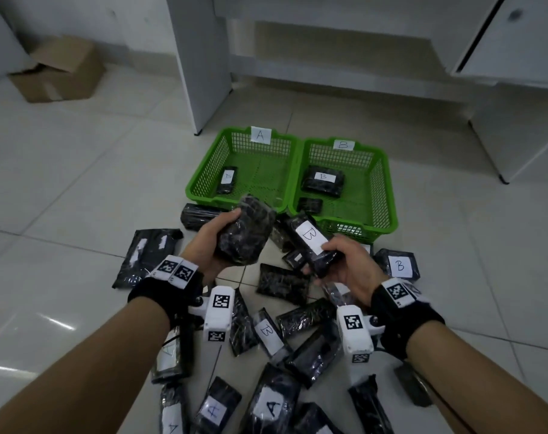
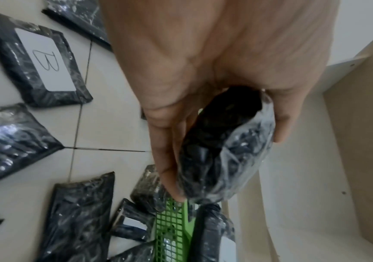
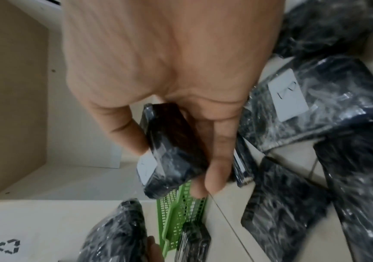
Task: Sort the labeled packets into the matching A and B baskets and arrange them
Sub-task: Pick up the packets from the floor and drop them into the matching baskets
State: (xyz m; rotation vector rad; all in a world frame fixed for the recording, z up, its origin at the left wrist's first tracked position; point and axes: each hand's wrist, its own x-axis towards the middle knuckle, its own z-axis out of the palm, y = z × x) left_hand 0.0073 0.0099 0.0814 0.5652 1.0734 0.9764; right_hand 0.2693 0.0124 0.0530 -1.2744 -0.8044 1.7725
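Observation:
Two green baskets stand side by side on the floor: basket A [image 1: 207, 170] on the left holds one packet, basket B [image 1: 386, 183] on the right holds two. My left hand [image 1: 214, 242] grips a black wrapped packet [image 1: 246, 233] with no label showing, held just in front of basket A; the left wrist view shows the fingers curled round that packet [image 2: 223, 159]. My right hand [image 1: 344, 264] grips a black packet labelled B [image 1: 310, 239] near basket B's front edge. In the right wrist view the fingers wrap this packet [image 3: 172, 150].
Several black packets with A or B labels lie scattered on the tiled floor [image 1: 78, 183] between my arms and the baskets. White cabinet legs [image 1: 200, 73] stand behind the baskets. A cardboard box [image 1: 59, 70] sits at the far left.

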